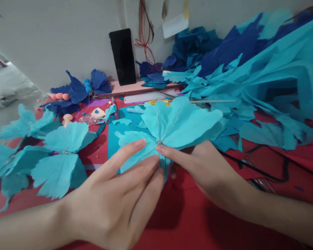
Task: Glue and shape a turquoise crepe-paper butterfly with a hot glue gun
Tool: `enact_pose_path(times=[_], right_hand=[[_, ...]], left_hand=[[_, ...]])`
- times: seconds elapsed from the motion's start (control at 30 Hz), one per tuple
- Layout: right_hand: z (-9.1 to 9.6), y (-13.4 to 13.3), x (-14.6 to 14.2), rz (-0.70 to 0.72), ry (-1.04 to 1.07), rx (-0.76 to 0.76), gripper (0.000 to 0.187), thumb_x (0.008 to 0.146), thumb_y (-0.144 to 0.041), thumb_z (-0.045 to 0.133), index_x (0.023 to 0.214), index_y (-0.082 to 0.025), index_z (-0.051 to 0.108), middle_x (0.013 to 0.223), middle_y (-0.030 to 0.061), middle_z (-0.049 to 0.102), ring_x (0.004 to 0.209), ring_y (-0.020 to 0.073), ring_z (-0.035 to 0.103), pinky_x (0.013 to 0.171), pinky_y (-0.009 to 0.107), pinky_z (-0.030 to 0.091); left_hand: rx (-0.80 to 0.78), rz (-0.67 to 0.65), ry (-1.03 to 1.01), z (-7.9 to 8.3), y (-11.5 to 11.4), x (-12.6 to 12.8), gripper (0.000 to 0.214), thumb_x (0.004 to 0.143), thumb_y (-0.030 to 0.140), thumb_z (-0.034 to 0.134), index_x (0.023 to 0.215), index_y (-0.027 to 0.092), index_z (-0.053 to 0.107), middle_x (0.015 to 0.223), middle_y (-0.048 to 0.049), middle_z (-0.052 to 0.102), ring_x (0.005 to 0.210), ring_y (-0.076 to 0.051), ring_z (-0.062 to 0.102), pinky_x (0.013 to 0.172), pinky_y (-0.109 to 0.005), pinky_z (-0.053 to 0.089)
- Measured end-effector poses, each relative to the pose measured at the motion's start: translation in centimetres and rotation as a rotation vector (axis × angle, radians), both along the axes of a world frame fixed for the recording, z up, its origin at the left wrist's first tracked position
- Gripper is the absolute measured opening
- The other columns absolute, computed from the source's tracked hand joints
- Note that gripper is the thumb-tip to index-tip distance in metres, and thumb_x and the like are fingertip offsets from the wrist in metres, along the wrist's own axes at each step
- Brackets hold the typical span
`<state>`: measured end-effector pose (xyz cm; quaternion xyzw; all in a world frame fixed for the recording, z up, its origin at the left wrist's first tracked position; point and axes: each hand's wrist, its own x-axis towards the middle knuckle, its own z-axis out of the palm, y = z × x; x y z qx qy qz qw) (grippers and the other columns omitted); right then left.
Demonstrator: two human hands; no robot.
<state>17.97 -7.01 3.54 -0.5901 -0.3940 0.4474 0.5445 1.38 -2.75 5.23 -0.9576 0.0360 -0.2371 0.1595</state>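
A light blue paper flower with broad crinkled petals lies on the red table in front of me. My left hand rests on its lower left petal, fingers stretched and laid flat against the paper. My right hand comes from the right and pinches the flower at its centre, where a small silver wire shows between fingertips. Both hands meet at that centre.
Finished light blue flowers lie at the left. Dark blue flowers with round beads sit behind them. A black phone leans on the wall. A big heap of blue crepe paper fills the right side.
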Motion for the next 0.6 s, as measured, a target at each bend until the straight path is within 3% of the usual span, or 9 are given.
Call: enact_pose_path(times=[0.23,0.47,0.6], right_hand=[[0.1,0.0,0.1,0.012,-0.015,-0.009,0.015,0.067,-0.020,0.062,0.059,-0.024,0.050,0.071,-0.0015,0.062,0.075,0.0153,0.058,0.077,0.031,0.048],[-1.0,0.4,0.5,-0.003,0.042,0.044,0.011,0.067,-0.021,0.063,0.075,-0.026,0.057,0.093,-0.0040,0.065,0.088,0.0129,0.058,0.090,0.029,0.043],[-1.0,0.4,0.6,-0.021,0.024,0.037,0.008,0.067,-0.024,0.063,0.066,-0.025,0.055,0.081,-0.0020,0.064,0.092,0.0154,0.057,0.091,0.032,0.042]], left_hand=[[-0.152,0.028,-0.008,0.3,0.1,0.4,0.029,0.088,0.005,0.032,0.091,0.005,0.061,0.085,-0.0086,0.070,0.092,-0.016,0.064,0.112,-0.040,0.024],[-0.167,0.065,-0.001,0.4,-0.1,0.0,0.026,0.089,0.005,0.035,0.097,0.007,0.059,0.092,-0.0087,0.071,0.101,-0.015,0.061,0.112,-0.041,0.024],[-0.126,0.075,0.010,0.4,0.1,0.1,0.026,0.090,0.006,0.035,0.097,0.007,0.060,0.091,-0.0066,0.071,0.098,-0.013,0.062,0.113,-0.038,0.021]])
